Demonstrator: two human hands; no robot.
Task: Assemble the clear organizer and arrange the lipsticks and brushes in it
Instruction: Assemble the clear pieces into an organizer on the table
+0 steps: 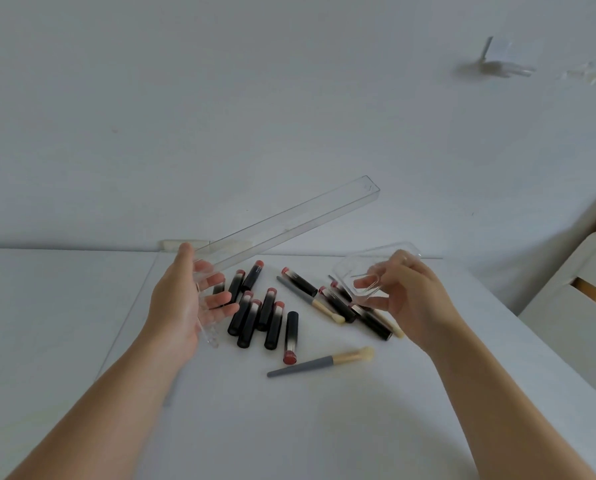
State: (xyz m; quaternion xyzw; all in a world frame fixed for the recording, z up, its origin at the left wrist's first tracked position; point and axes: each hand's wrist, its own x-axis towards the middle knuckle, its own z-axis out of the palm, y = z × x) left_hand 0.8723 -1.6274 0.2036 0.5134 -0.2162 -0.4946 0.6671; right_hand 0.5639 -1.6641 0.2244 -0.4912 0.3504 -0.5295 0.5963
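Left hand (189, 299) is gripping the near end of the long clear plastic tray (289, 223), holding it above the white table (289, 427); long axis pointing up-right, away. Right hand (403, 292) is pinching the small clear insert piece (358, 271), probably lining up assembly. Black lipsticks (255, 313) and grey-handled brushes (317, 363) are lying loose underneath.

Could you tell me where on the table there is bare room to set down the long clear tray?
Bare table lies in front of the loose brush, between the forearms, and far left beyond the left hand. It is crowded between the hands, where lipsticks and brushes lie scattered below the clear tray.
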